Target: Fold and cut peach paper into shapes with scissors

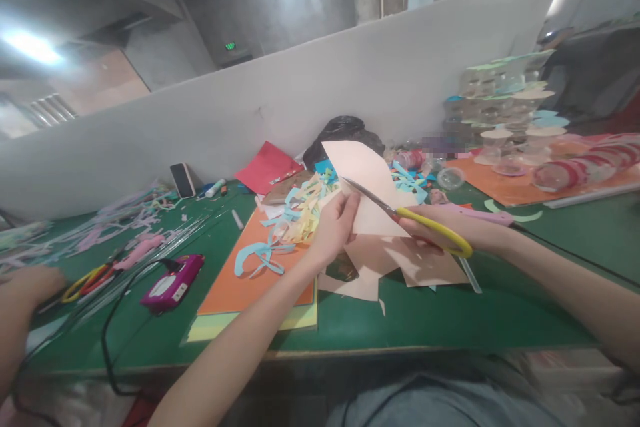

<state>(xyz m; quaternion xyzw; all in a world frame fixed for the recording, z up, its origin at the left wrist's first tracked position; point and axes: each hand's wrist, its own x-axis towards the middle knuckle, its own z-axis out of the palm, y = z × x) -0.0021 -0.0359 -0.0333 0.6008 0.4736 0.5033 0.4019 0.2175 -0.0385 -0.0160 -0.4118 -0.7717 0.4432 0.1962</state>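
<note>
Head view: what do the hands hold?

The left hand (334,227) pinches a pale pink paper sheet (367,177) between pressed fingers (350,207), above the green table (400,323). The right hand (433,225) curls around yellow-handled scissors (450,230), blades against the sheet.

How much is cut, and how much uncut?

One curved sheet edge looks cut; most of the sheet shows no cuts. Blue and yellow paper strips (300,210) lie heaped on an orange card (260,280), with pale offcuts (400,260) beneath the hands.

The green workbench (450,313) carries orange card (260,293) and paper strips (125,220) (pink, at left).
</note>
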